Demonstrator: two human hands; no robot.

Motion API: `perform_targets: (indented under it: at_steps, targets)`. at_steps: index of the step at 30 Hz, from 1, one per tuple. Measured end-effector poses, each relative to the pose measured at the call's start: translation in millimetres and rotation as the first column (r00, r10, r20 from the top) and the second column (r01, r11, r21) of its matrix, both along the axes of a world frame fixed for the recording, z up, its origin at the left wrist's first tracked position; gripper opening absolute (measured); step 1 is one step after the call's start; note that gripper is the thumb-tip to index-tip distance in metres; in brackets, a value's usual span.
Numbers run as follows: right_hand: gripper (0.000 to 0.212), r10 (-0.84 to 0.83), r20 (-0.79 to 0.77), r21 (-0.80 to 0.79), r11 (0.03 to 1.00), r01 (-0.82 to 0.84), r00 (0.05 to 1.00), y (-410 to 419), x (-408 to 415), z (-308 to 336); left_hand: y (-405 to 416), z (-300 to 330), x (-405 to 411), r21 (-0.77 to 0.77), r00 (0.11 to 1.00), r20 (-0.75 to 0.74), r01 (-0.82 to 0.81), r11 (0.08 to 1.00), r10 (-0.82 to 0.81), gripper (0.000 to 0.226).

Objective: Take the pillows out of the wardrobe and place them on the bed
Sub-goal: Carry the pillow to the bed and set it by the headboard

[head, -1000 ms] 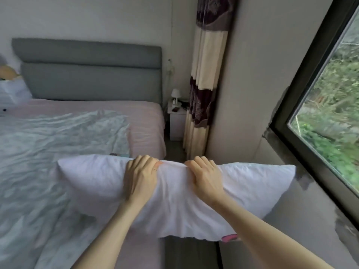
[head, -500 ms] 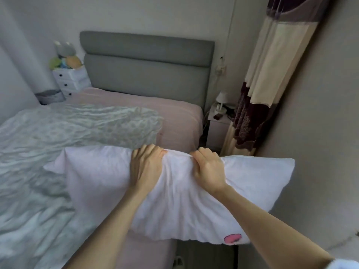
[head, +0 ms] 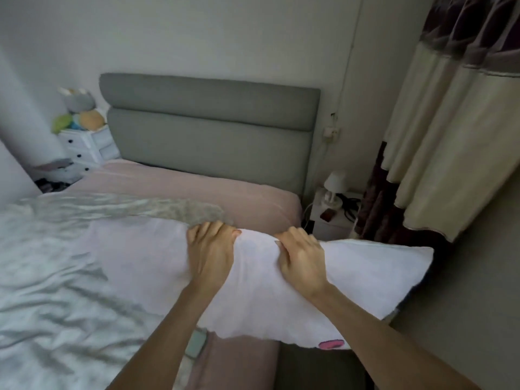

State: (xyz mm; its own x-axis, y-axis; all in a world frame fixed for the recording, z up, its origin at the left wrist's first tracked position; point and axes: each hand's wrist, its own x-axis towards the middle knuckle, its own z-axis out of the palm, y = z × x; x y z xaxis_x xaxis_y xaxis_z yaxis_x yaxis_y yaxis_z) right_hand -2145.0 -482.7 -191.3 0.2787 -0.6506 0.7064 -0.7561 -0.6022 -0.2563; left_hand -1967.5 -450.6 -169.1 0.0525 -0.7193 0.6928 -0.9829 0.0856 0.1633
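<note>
1. Head view: left hand [head: 211, 254] and right hand [head: 302, 258] both clutch the top edge of the soft white rectangular pillow [head: 365, 271], held over the pink-sheeted bed's [head: 197, 184] near corner.
2. Risk: the pillow's right end overhangs the bed; released here, it could slide floorward.

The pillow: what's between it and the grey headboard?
In the head view, a bare stretch of pink sheet lies between the pillow and the headboard, with a rumpled grey quilt edge nearest the pillow.

Pillow [head: 146, 257] over bed [head: 197, 187], headboard [head: 211, 130] behind, nightstand [head: 334, 220] right.
</note>
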Motion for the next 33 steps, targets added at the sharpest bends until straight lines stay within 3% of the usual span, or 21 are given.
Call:
perform_targets:
  at_steps: [3,8,11,15,18,20,25,30,33]
  targets:
    - [0.017,0.022,0.071,0.015,1.000,-0.023,0.997,-72.5,3.7,-2.9,-70.7,3.0,-2.8,0.064,0.997,0.037,-0.073,0.995,0.070,0.029]
    - [0.007,0.114,0.094,0.016,0.993,-0.116,0.989,-190.6,9.8,-16.0,-178.3,-6.8,-3.5,0.029,0.990,-0.020,-0.139,0.990,0.140,0.027]
    - [0.019,0.170,0.097,0.100,0.979,-0.180,0.981,-248.3,15.6,-19.7,-230.7,-12.9,1.2,0.055,0.983,-0.012,-0.183,0.982,0.184,0.027]
    - [0.043,0.210,0.083,0.072,0.974,-0.216,0.974,-311.8,32.9,-27.6,-285.7,-23.4,17.0,0.092,0.973,0.011,-0.232,0.968,0.232,0.028]
    - [0.033,0.267,0.119,0.067,0.959,-0.276,0.956,-375.3,57.2,-42.5,-341.2,-35.3,38.9,0.126,0.962,0.019,-0.273,0.954,0.273,0.029]
    - [0.021,0.291,0.114,0.116,0.946,-0.304,0.950,-406.1,73.5,-52.6,-370.7,-44.3,52.7,0.142,0.953,0.027,-0.301,0.943,0.300,0.030]
    - [0.015,0.256,0.073,0.270,0.925,-0.267,0.964,-517.0,127.5,-95.3,-488.1,-79.6,104.8,0.235,0.947,0.041,-0.318,0.918,0.318,0.034]
    - [0.018,0.174,0.026,0.420,0.892,-0.169,0.984,-614.2,171.6,-131.8,-601.5,-115.6,151.8,0.359,0.956,0.065,-0.291,0.887,0.287,0.024]
    - [0.030,0.172,-0.034,0.563,0.817,-0.123,0.985,-642.0,182.0,-127.7,-635.0,-121.8,162.2,0.402,0.968,0.049,-0.246,0.882,0.248,0.020]
